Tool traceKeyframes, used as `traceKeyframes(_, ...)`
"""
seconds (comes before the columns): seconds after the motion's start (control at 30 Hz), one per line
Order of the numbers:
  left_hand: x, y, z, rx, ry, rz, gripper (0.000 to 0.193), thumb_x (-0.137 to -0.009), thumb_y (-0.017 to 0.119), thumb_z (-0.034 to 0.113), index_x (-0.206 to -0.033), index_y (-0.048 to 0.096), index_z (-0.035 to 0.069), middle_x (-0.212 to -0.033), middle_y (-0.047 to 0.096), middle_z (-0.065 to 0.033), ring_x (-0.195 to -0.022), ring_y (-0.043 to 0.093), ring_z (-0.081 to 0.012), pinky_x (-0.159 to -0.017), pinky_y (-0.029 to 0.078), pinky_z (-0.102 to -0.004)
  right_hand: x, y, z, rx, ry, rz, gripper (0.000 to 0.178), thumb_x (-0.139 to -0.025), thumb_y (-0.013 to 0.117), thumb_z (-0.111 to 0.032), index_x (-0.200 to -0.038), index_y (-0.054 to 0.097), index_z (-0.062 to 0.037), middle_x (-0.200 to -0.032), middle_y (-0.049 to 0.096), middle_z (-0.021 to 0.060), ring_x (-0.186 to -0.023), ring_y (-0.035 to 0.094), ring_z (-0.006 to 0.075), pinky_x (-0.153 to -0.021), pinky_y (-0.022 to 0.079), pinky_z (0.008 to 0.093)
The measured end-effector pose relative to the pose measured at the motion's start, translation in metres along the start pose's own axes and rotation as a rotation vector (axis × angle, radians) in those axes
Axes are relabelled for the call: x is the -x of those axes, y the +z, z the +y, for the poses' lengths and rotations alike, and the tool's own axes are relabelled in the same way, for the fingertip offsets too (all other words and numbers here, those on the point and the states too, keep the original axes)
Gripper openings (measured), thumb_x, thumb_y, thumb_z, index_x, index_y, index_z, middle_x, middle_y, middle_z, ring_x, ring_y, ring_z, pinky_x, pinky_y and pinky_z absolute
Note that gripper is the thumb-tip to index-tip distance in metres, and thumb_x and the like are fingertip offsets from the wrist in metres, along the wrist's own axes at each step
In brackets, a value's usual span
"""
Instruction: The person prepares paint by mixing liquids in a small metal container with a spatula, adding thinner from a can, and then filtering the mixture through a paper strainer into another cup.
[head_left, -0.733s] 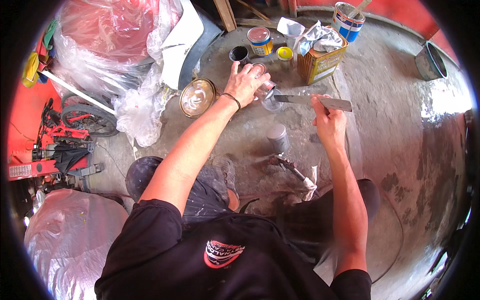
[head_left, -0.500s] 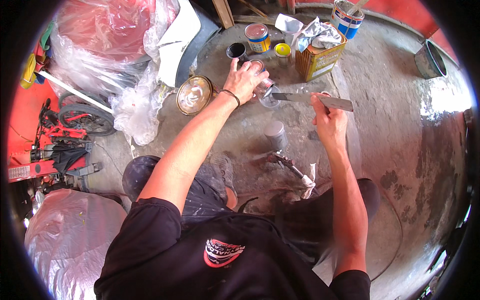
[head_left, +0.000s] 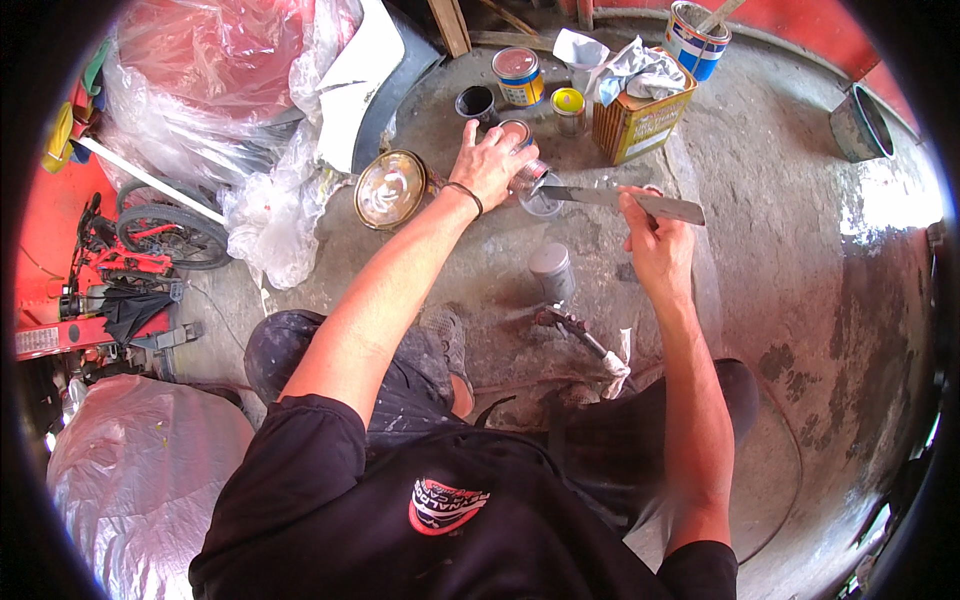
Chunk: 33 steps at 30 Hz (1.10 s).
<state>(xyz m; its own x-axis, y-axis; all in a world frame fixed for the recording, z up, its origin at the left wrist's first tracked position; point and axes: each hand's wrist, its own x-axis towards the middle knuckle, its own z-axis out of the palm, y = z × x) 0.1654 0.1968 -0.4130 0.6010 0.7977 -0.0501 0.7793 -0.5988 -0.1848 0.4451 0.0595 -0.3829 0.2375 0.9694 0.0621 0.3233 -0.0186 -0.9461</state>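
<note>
Scarcely any movement since a moment ago
Left hand [head_left: 487, 165] grips a tilted can [head_left: 529, 177] above the clear cup [head_left: 541, 207], toward the floor's [head_left: 770, 170] far edge; right hand [head_left: 655, 228] pinches a flat metal blade [head_left: 672, 208]

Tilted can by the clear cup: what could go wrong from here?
The tilted can in the left hand could drip past the rim of the clear cup. The metal strip in the right hand, its tip close to the cup, might nudge it over, as neither hand appears to hold it.
</note>
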Motion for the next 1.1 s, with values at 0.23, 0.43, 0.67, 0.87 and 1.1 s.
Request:
traceKeyframes(0.23, 0.001, 0.007, -0.003, 0.013, -0.014, 0.006, 0.087, -0.073, 0.098, 0.022, -0.152, 0.062, 0.028, -0.153, 0.063, -0.0053, -0.150, 0.052, -0.0298, -0.129, 0.025, -0.0691, 0.001, 0.001, 0.001, 0.002, -0.049, -0.034, 0.024, -0.106, 0.074, -0.024, -0.119, 0.083, -0.0050, -0.081, 0.069, 0.0099, -0.058, 0.063, 0.0165, -0.058, 0.051, 0.0363)
traceKeyframes(0.43, 0.000, 0.006, -0.009, 0.107, -0.055, 0.011, 0.084, -0.074, 0.094, 0.017, -0.151, 0.061, 0.029, -0.154, 0.063, -0.0049, -0.151, 0.051, -0.0304, -0.128, 0.025, -0.0706, 0.004, -0.002, -0.009, -0.026, -0.019, -0.093, 0.021, -0.106, 0.075, -0.022, -0.119, 0.083, -0.0063, -0.073, 0.067, 0.0042, -0.058, 0.059, 0.0115, -0.057, 0.048, 0.0329)
traceKeyframes(0.67, 0.003, 0.003, -0.018, 0.162, -0.057, -0.033, 0.084, -0.075, 0.093, 0.017, -0.151, 0.060, 0.030, -0.153, 0.064, -0.0023, -0.148, 0.052, -0.0296, -0.124, 0.028, -0.0657, 0.004, -0.001, -0.012, -0.034, -0.016, -0.124, 0.022, -0.107, 0.076, -0.023, -0.121, 0.083, -0.0070, -0.074, 0.069, 0.0023, -0.059, 0.059, 0.0097, -0.055, 0.048, 0.0316)
traceKeyframes(0.87, 0.004, 0.001, -0.023, 0.196, 0.003, -0.041, 0.091, -0.072, 0.092, 0.011, -0.154, 0.058, 0.029, -0.154, 0.061, -0.0015, -0.149, 0.051, -0.0291, -0.123, 0.028, -0.0636, -0.002, -0.005, -0.003, -0.056, -0.040, -0.115, 0.023, -0.107, 0.076, -0.024, -0.120, 0.083, -0.0064, -0.079, 0.071, 0.0034, -0.060, 0.060, 0.0103, -0.055, 0.049, 0.0313)
traceKeyframes(1.1, 0.003, 0.013, -0.033, 0.257, 0.048, -0.004, 0.090, -0.070, 0.090, 0.009, -0.152, 0.059, 0.029, -0.154, 0.061, 0.0000, -0.149, 0.052, -0.0271, -0.123, 0.028, -0.0618, -0.012, -0.011, -0.007, -0.036, -0.038, -0.091, 0.025, -0.107, 0.076, -0.026, -0.118, 0.083, -0.0045, -0.078, 0.069, 0.0031, -0.058, 0.060, 0.0108, -0.055, 0.049, 0.0309)
